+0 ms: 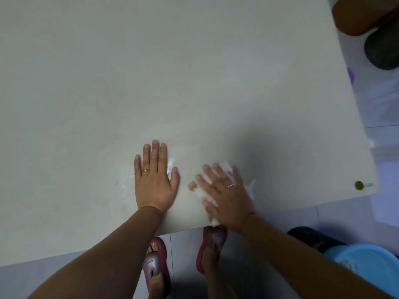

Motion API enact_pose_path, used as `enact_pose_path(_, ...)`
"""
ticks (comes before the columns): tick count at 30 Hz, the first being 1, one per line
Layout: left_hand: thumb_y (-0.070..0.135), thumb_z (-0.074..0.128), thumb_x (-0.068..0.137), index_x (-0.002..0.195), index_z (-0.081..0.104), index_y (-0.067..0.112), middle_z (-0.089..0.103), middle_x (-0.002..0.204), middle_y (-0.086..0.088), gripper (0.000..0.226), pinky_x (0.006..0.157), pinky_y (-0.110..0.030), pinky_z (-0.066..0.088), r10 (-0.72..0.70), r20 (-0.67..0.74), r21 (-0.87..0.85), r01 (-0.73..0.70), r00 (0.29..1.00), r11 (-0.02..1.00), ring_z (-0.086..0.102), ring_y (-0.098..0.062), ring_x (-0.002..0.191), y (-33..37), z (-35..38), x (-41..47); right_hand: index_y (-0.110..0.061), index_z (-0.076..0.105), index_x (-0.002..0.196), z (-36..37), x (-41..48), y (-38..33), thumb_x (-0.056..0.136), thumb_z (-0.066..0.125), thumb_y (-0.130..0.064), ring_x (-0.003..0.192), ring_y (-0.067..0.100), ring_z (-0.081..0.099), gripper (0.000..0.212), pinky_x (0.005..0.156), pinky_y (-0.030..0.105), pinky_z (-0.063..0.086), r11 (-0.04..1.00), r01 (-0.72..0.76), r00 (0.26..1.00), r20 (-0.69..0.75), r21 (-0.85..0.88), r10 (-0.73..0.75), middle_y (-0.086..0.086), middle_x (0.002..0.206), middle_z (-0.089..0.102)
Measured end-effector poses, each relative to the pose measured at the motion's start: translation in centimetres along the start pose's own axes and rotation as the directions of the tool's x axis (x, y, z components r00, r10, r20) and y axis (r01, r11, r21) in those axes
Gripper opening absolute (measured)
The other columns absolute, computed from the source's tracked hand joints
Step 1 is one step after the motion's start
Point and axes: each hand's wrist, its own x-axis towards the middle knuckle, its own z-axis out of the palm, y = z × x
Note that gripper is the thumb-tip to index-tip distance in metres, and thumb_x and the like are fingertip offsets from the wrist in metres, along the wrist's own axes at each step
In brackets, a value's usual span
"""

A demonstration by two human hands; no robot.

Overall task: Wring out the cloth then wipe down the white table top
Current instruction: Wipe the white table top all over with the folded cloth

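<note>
only one bit of lettering shows: short dark script on the silver strap of the slipper (152, 264) below the left hand (154, 182). it seems to begin "sp" but is too blurred to read whole. the yellow marks on the cloth (226, 166) under the right hand (228, 197) cannot be read as words.

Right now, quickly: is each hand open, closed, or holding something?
Left hand: open, flat on the white table top, holding nothing.
Right hand: open, fingers spread, pressing the cloth onto the table top.
</note>
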Motion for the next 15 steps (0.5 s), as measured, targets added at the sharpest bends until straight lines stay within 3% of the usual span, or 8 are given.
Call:
enact_pose_path(1,0.043,0.023,0.093,0.153,0.009,0.015,0.004,0.16,-0.005,0.067,0.12,-0.039,-0.006,-0.002,0.002,0.002,0.002,1.0,1.0,-0.003,-0.02,0.148,0.0,0.0,0.0,-0.024,0.022,0.148,-0.3,0.3,2.3,0.092,0.034,-0.043,0.143,0.03,0.024,0.061,0.112,0.061,0.012,0.997,-0.067,0.998,-0.008,-0.025,0.066,0.007,0.156,0.022)
enact_pose_path(3,0.043,0.023,0.093,0.153,0.008,0.016,0.004,0.161,-0.005,0.067,0.12,-0.039,-0.006,-0.007,0.007,0.011,0.007,1.0,1.0,-0.003,-0.02,0.148,0.1,0.0,0.0,-0.022,0.026,0.148,-0.8,1.2,6.1,0.092,0.03,-0.041,0.142,0.033,0.025,0.059,0.112,0.061,0.011,0.93,-0.369,0.93,-0.003,0.008,0.369,0.01,0.155,0.025)
enact_pose_path(6,0.043,0.023,0.093,0.153,0.007,0.017,0.004,0.161,-0.005,0.067,0.12,-0.039,-0.005,-0.016,0.01,0.015,0.016,1.0,1.0,-0.004,-0.02,0.148,0.0,0.2,0.1,-0.023,0.013,0.15,-1.3,3.8,4.7,0.095,0.026,-0.042,0.145,0.032,0.012,0.06,0.114,0.061,0.005,0.649,-0.748,0.656,0.008,0.137,0.755,0.009,0.158,0.014)
enact_pose_path(7,0.044,0.023,0.094,0.153,0.006,0.017,0.003,0.161,-0.005,0.067,0.12,-0.039,-0.004,-0.016,0.013,0.016,0.016,1.0,1.0,-0.004,-0.02,0.148,0.0,0.2,0.1,-0.022,0.012,0.15,-1.4,4.6,2.8,0.095,0.027,-0.042,0.145,0.033,0.01,0.06,0.114,0.062,0.004,0.622,-0.768,0.631,0.018,0.152,0.776,0.009,0.159,0.012)
enact_pose_path(9,0.044,0.023,0.094,0.153,0.005,0.017,0.002,0.161,-0.004,0.067,0.12,-0.04,-0.003,-0.016,0.013,0.017,0.016,1.0,1.0,-0.003,-0.02,0.148,0.0,0.2,0.1,-0.02,0.014,0.15,-1.2,5.6,-1.6,0.095,0.024,-0.044,0.145,0.034,0.011,0.061,0.113,0.062,0.004,0.777,-0.616,0.784,0.002,0.127,0.621,0.009,0.159,0.012)
enact_pose_path(11,0.043,0.024,0.094,0.153,0.005,0.017,0.003,0.16,-0.004,0.067,0.12,-0.04,-0.002,-0.016,0.02,0.019,0.015,1.0,1.0,-0.002,-0.02,0.148,0.0,0.1,0.0,-0.022,0.015,0.15,-1.0,5.2,-3.7,0.095,0.019,-0.047,0.146,0.031,0.009,0.061,0.114,0.061,0.004,0.945,-0.318,0.948,0.029,0.071,0.317,0.006,0.159,0.011)
enact_pose_path(13,0.043,0.025,0.093,0.153,0.007,0.017,0.005,0.16,-0.004,0.067,0.12,-0.04,-0.002,-0.016,0.025,0.014,0.015,1.0,1.0,0.0,-0.02,0.148,-0.1,0.0,0.0,-0.025,0.019,0.15,-1.1,5.2,-1.3,0.094,0.025,-0.048,0.146,0.028,0.014,0.06,0.114,0.06,0.008,0.995,-0.073,0.997,0.021,0.065,0.071,0.004,0.159,0.015)
enact_pose_path(15,0.042,0.025,0.093,0.153,0.01,0.016,0.007,0.16,-0.004,0.067,0.12,-0.04,-0.001,-0.021,0.032,0.011,0.021,0.999,1.0,0.001,-0.021,0.148,0.0,-0.1,0.1,-0.026,0.027,0.147,-1.4,5.9,2.9,0.093,0.033,-0.045,0.143,0.027,0.023,0.059,0.113,0.059,0.015,0.999,0.034,0.999,-0.006,0.011,-0.033,0.004,0.156,0.024)
